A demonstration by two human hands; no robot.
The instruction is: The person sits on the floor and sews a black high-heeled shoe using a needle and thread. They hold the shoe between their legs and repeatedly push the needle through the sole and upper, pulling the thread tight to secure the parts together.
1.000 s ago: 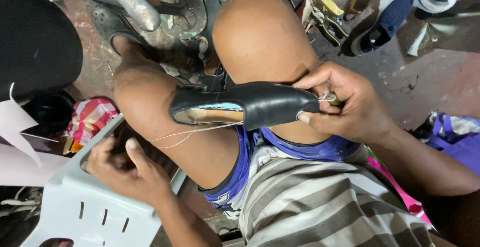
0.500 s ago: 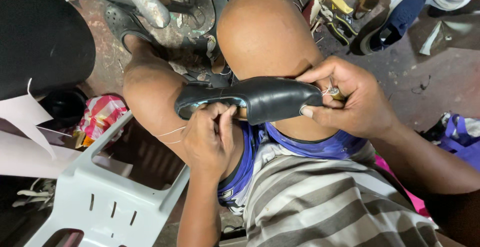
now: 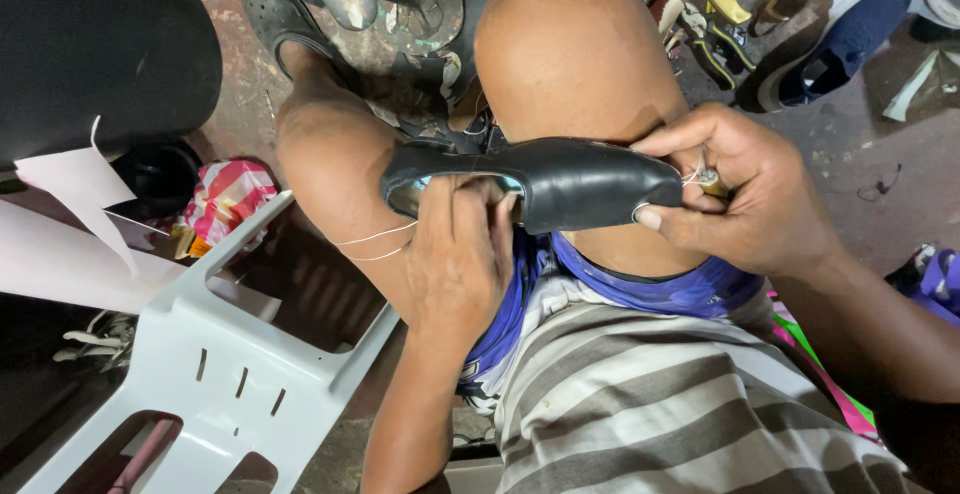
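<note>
Black shoe [image 3: 560,182] held across bare knees above a stained concrete floor [image 3: 850,154].
Left hand [image 3: 455,254] clasps the shoe's opening; right hand [image 3: 745,199] pinches its toe and a small tool [image 3: 708,180]. A grey plastic stool [image 3: 230,374] stands left of the shoe.

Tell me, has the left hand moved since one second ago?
Yes. The left hand went from beside the grey plastic stool up to the black shoe on the knees, fingers in its opening.

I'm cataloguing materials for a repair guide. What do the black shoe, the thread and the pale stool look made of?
Black shoe: smooth leather or a leather look-alike, with a soft sheen. Thread: thin, pale, limp strands, perhaps cotton or nylon. Stool: moulded plastic, pale grey and matte, with slotted cut-outs.
</note>
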